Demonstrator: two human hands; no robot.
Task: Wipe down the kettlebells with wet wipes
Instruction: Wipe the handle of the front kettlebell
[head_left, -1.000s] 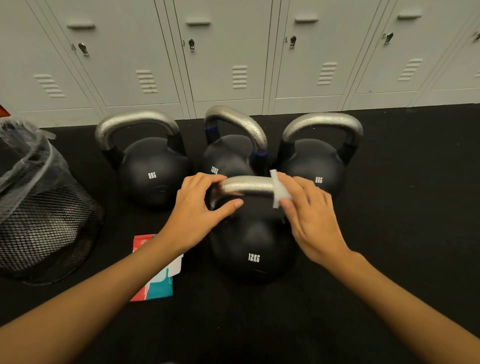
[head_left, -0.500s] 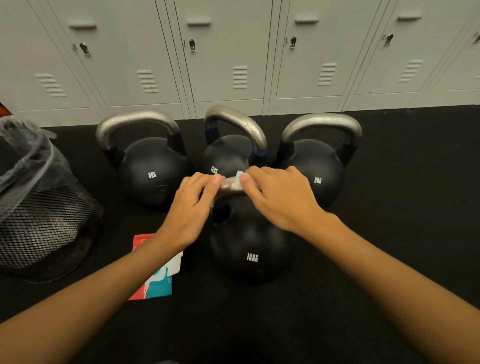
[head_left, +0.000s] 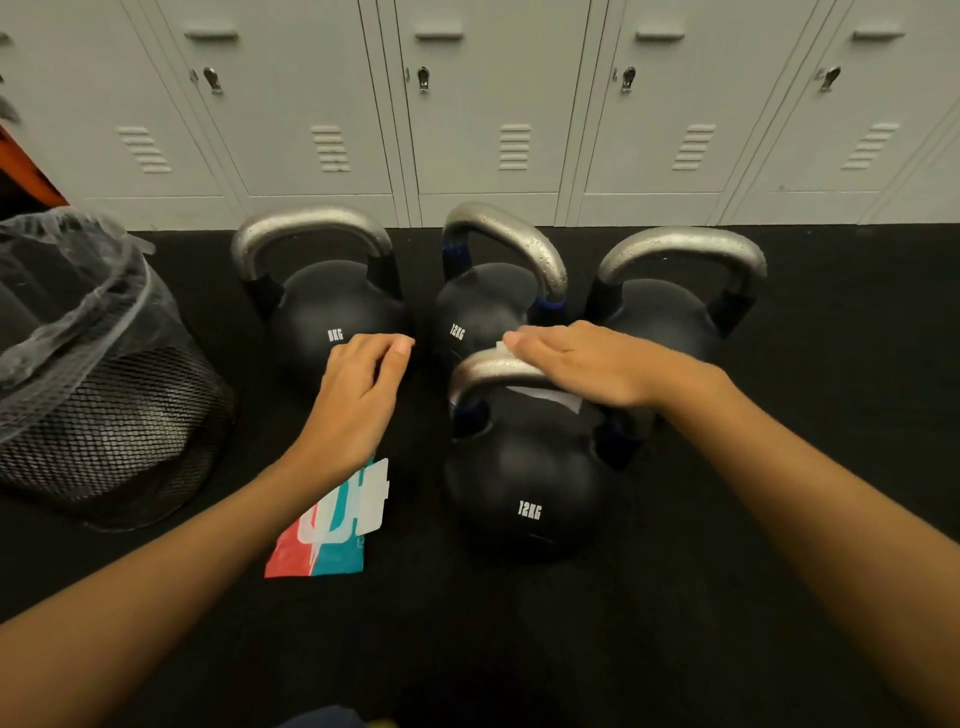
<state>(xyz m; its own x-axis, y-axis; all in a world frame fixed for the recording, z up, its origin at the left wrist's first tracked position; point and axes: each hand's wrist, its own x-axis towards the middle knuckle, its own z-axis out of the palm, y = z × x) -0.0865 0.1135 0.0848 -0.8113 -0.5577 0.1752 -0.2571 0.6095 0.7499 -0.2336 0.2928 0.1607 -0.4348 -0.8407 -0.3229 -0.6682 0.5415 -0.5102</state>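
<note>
Four black kettlebells with silver handles stand on the black floor. The front one, marked 12KG (head_left: 524, 483), is nearest me. My right hand (head_left: 587, 364) lies flat along its handle, fingers straight and pointing left, pressing a white wet wipe (head_left: 550, 397) onto the metal. The wipe's edges show at my fingertips and under my palm. My left hand (head_left: 358, 389) hovers to the left of that handle, loosely curled and holding nothing. Behind stand an 8KG kettlebell (head_left: 332, 312), another 12KG kettlebell (head_left: 483, 306) and a third kettlebell (head_left: 660, 312).
A red, teal and white wet wipe packet (head_left: 337, 525) lies on the floor under my left wrist. A black mesh bin (head_left: 93, 395) with a clear liner stands at the left. Grey lockers (head_left: 493, 104) close off the back.
My left hand has let go of the front kettlebell's handle and moved left. My right hand has slid the wipe along the handle and now lies flat on it.
</note>
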